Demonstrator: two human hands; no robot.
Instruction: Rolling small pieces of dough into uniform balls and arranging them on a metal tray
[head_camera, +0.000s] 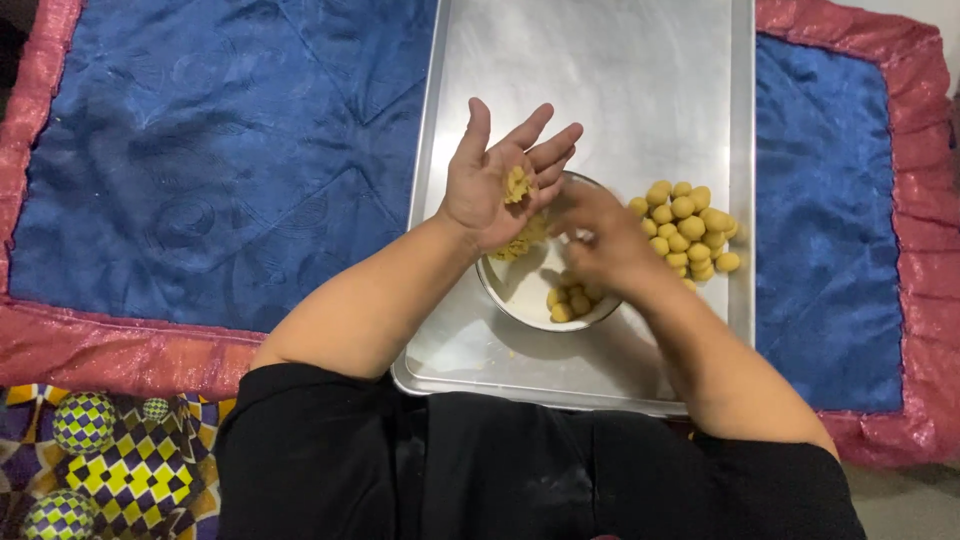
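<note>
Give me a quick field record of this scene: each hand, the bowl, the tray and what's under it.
left hand: palm up, open, dough lump resting on it
right hand: blurred, over the bowl
bowl: white, holds loose dough and a few balls
dough balls: yellow, clustered on tray right of bowl
tray: metal, rectangular
cloth: blue, pink border

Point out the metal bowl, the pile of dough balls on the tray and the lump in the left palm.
metal bowl (512, 296), head view, bare inner wall
pile of dough balls (688, 228), head view, middle ball
dough lump (517, 184), head view, its centre
</note>
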